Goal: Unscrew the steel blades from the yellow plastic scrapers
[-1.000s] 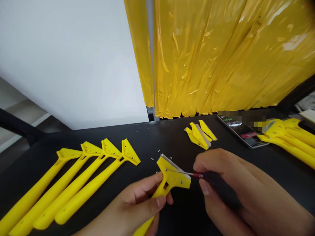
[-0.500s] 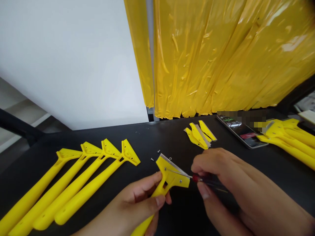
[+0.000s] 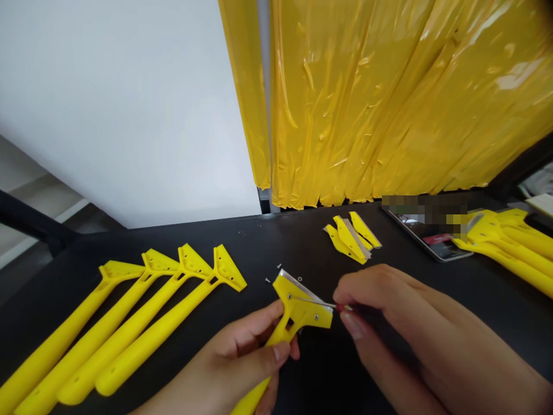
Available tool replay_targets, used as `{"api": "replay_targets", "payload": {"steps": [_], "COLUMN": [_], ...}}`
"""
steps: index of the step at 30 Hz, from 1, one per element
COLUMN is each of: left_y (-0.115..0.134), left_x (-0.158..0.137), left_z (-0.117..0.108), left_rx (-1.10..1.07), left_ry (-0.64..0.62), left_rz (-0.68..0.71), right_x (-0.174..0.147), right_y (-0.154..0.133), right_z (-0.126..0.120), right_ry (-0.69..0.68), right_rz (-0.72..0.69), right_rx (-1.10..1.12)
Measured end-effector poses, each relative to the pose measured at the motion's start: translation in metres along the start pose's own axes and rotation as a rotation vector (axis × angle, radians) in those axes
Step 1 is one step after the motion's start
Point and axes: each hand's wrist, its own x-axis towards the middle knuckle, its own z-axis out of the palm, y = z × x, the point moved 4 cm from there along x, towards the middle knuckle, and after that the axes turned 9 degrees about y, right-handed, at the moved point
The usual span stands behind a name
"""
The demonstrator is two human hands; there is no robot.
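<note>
A yellow scraper (image 3: 306, 304) sits near the lower middle of the view, raised above the black surface (image 3: 207, 346) with its head tilted to the upper right. A metal blade (image 3: 298, 283) lines the head's far edge, and two small fasteners show in its face. The left hand (image 3: 242, 360) grips the scraper's handle just below the head, thumb on top. The right hand (image 3: 419, 328) pinches a red-handled screwdriver (image 3: 342, 308) between thumb and forefinger; its shaft crosses the head, tip at the left fastener.

Just beyond the head lie two loose screws (image 3: 268, 280) and a small nut (image 3: 299, 279). To the left, four yellow handles (image 3: 159, 332) fan out in a row. Farther back, small yellow plates (image 3: 349, 237) rest among metal strips. At right, more yellow scrapers (image 3: 496, 230) overlap the edge of a phone (image 3: 447, 251). Behind hang yellow plastic sheeting (image 3: 367, 104) and a white panel (image 3: 129, 104).
</note>
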Motion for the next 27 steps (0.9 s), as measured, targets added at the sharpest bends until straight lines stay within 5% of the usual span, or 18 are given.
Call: {"api": "replay_targets", "payload": {"steps": [11, 16, 27], "left_y": [-0.0050, -0.0028, -0.0039], "left_x": [-0.0005, -0.0001, -0.0007], "left_z": [-0.0029, -0.0010, -0.0030], "left_rx": [0.018, 0.028, 0.047], "left_ry": [-0.003, 0.004, -0.022], "left_rz": [-0.001, -0.003, -0.010], "right_x": [-0.0017, -0.0043, -0.0044], "right_y": [-0.0012, 0.0048, 0.0036], "right_z": [0.0018, -0.0004, 0.0024], "right_ry": [-0.008, 0.090, 0.021], "right_rz": [-0.020, 0.037, 0.039], "right_rx": [-0.009, -0.079, -0.020]}}
